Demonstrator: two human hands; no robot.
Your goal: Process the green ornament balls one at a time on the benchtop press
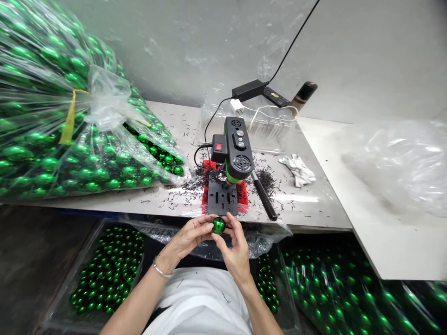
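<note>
A shiny green ball is held between the fingertips of both hands, just in front of the table's near edge. My left hand grips it from the left, fingers closed against its side. From the right, my right hand closes its thumb and fingers around it. Directly beyond the hands stands a small black bench drill press with a slotted base plate on a red mat. Its black lever handle slopes down to the right. Dark curly shavings lie around the machine.
A large clear bag of green balls fills the table's left side. White gloves, a clear plastic tray and a power adapter lie behind and right. Below are a bin of balls and another bag.
</note>
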